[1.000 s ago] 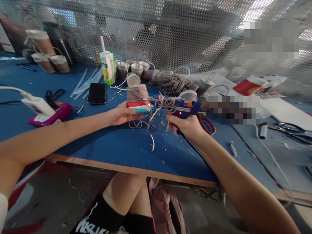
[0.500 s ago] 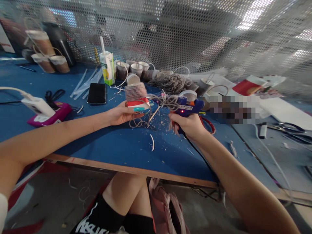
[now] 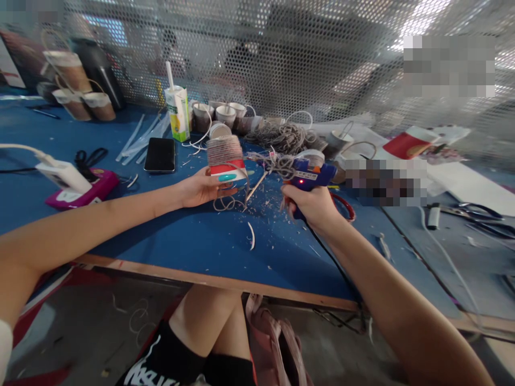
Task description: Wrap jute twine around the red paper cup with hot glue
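In my left hand (image 3: pixel 201 187) is a red and white paper cup (image 3: pixel 238 167), tilted on its side, its upper part wound with grey-brown twine (image 3: pixel 223 150). A loose length of that twine hangs off the cup and curls on the table below. My right hand (image 3: pixel 311 206) is wrapped round the handle of a blue glue gun (image 3: pixel 309 176) with a lit red light. The gun's nozzle points left toward the cup; grey cord lies behind it and partly hides the tip. A thin wooden stick (image 3: pixel 256 186) lies between the two hands.
A tangled heap of grey cord (image 3: pixel 284 138) and several small cups (image 3: pixel 226 114) stand along the perforated metal screen. Left are a drink carton (image 3: pixel 177 113), a phone (image 3: pixel 160 155) and a purple power strip (image 3: pixel 86 188). Scissors (image 3: pixel 480 210) lie at right. Scraps dot the blue table (image 3: pixel 193 241).
The glue gun has drawn slightly away from the cup. The loose twine now lies across the cup's red band. My left hand has hardly moved.
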`<state>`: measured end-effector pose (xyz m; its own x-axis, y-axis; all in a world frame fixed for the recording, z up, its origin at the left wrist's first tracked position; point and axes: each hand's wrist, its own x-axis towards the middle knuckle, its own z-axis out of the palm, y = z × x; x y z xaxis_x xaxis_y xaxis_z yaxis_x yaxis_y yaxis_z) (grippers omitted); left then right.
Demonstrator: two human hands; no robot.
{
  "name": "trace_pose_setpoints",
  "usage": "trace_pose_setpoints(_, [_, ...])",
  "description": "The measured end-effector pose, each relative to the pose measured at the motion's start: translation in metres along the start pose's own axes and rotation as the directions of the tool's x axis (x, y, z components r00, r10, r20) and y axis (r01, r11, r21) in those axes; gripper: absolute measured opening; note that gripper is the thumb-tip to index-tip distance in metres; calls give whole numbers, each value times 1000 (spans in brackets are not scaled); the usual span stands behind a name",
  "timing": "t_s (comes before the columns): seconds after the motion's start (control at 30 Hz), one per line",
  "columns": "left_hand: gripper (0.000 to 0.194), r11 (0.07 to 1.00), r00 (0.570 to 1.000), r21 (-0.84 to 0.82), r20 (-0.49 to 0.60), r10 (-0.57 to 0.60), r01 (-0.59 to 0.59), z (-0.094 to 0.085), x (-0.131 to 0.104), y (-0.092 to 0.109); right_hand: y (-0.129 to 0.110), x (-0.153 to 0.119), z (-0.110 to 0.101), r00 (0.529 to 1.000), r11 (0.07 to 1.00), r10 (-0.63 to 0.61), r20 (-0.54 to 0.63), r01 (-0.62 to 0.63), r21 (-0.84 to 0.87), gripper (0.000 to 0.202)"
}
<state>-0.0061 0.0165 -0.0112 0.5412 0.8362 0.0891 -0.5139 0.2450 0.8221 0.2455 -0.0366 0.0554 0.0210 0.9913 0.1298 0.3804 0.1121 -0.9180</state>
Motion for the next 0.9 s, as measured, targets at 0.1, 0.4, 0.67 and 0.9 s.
trace_pose_setpoints(0.1, [42, 1000, 999, -8, -52, -7, 7, -1, 0, 1, 1, 5, -5, 994, 945, -38, -101, 3, -328, 20])
trace_pose_setpoints(0.4, [42, 998, 996, 40, -80, 44, -41, -1, 4, -3, 22, 12, -4, 985, 592, -175, -15, 93, -801, 77])
trace_pose_setpoints(0.67, [50, 998, 1000, 54, -6, -13, 13, -3, 6, -4, 11, -19, 7, 725, 764, -641, 252, 637, 108, 20])
trace_pose_setpoints(0.9, [59, 989, 1000, 144, 24, -20, 16, 0, 4, -4, 7, -23, 15, 793, 911, -394, 464, 272, 309, 18])
